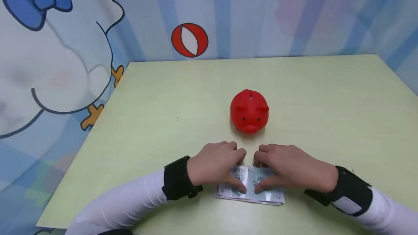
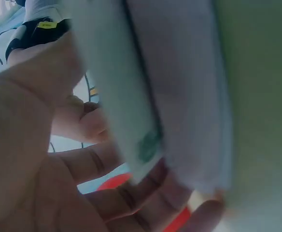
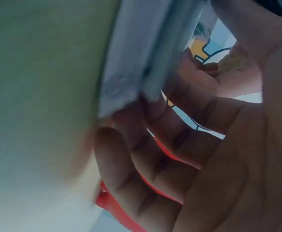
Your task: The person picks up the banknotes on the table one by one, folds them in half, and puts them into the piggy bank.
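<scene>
A folded stack of banknotes (image 1: 249, 181) lies flat near the front of the table, its layered edges facing the person. My left hand (image 1: 215, 164) grips its left part, the thumb on top and the fingers curled at the far edge. On the right part, my right hand (image 1: 290, 166) holds it the same way, so the two thumb tips come close together in the middle. Both wrist views show fingertips at the far edge of the notes (image 2: 184, 96), and the layers (image 3: 131, 58) stand slightly apart there. Just beyond the hands sits a red piggy bank (image 1: 249, 113), facing the person, its coin slot on top.
The pale green table (image 1: 163, 100) spreads out around the hands. Behind it and to the left rise cartoon-printed walls (image 1: 248, 17) with blue stripes and a red ball picture (image 1: 189, 40). Black bands (image 1: 177, 178) wrap both wrists over white sleeves.
</scene>
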### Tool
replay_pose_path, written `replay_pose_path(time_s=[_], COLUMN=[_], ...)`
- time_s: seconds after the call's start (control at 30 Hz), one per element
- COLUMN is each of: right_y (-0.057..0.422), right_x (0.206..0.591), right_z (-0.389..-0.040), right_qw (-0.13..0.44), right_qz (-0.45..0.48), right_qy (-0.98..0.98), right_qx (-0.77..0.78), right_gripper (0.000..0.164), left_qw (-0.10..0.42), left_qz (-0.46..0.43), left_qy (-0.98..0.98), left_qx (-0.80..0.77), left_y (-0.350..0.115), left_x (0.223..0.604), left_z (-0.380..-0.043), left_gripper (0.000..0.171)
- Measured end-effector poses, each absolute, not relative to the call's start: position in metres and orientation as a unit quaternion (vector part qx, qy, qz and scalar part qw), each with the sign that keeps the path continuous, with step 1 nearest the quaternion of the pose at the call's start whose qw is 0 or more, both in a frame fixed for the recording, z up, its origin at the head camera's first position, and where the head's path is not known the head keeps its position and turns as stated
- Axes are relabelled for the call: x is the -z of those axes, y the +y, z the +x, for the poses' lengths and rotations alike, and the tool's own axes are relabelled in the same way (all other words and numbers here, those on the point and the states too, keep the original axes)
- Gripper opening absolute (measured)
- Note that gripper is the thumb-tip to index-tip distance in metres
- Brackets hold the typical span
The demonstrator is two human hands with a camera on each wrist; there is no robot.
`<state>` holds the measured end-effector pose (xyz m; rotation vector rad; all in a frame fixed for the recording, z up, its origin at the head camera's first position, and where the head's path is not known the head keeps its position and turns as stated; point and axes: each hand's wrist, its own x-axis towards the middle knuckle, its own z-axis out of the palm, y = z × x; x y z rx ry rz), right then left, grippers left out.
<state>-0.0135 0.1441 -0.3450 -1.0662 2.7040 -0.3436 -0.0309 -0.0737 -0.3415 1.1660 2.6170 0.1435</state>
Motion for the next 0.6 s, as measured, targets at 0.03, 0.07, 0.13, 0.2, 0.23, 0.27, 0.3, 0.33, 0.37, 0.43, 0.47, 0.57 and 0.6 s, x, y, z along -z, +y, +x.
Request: replay_pose_path(time_s=[0.03,0.07,0.13,0.2,0.23,0.27,0.3,0.33,0.37,0.43,0.47,0.57,0.6], right_y=[0.144,0.143,0.143,0.143,0.144,0.145,0.146,0.148,0.15,0.155,0.158,0.167,0.17], right_x=[0.346,0.346,0.346,0.347,0.347,0.347,0.347,0.346,0.345,0.34,0.336,0.319,0.312], right_z=[-0.015,-0.016,-0.02,-0.024,-0.026,-0.028,-0.03,-0.031,-0.033,-0.035,-0.037,-0.041,-0.042], right_qw=[0.111,0.116,0.133,0.155,0.164,0.171,0.175,0.174,0.173,0.165,0.157,0.116,0.095], right_qz=[-0.36,-0.359,-0.347,-0.33,-0.321,-0.313,-0.306,-0.307,-0.308,-0.314,-0.318,-0.33,-0.333], right_qy=[0.918,0.917,0.917,0.915,0.914,0.913,0.912,0.908,0.905,0.898,0.894,0.881,0.878], right_qx=[0.122,0.126,0.143,0.174,0.187,0.199,0.212,0.227,0.238,0.261,0.273,0.317,0.33], right_gripper=[0.045,0.046,0.044,0.04,0.037,0.034,0.031,0.028,0.026,0.021,0.02,0.014,0.013], left_qw=[0.138,0.141,0.149,0.155,0.155,0.153,0.15,0.147,0.146,0.141,0.135,0.1,0.076], left_qz=[0.403,0.402,0.397,0.39,0.388,0.386,0.386,0.386,0.384,0.386,0.386,0.387,0.391], left_qy=[0.903,0.903,0.902,0.902,0.901,0.901,0.9,0.899,0.897,0.89,0.884,0.857,0.845], left_qx=[-0.054,-0.06,-0.078,-0.101,-0.113,-0.125,-0.136,-0.149,-0.163,-0.199,-0.225,-0.324,-0.358], left_y=[-0.074,-0.074,-0.075,-0.077,-0.077,-0.078,-0.079,-0.08,-0.081,-0.084,-0.086,-0.091,-0.092], left_x=[0.342,0.343,0.344,0.345,0.345,0.345,0.344,0.342,0.338,0.329,0.324,0.309,0.304], left_z=[-0.032,-0.032,-0.034,-0.038,-0.04,-0.042,-0.044,-0.046,-0.047,-0.05,-0.051,-0.053,-0.054], left_gripper=[0.054,0.052,0.05,0.046,0.044,0.043,0.041,0.039,0.036,0.029,0.026,0.016,0.014])
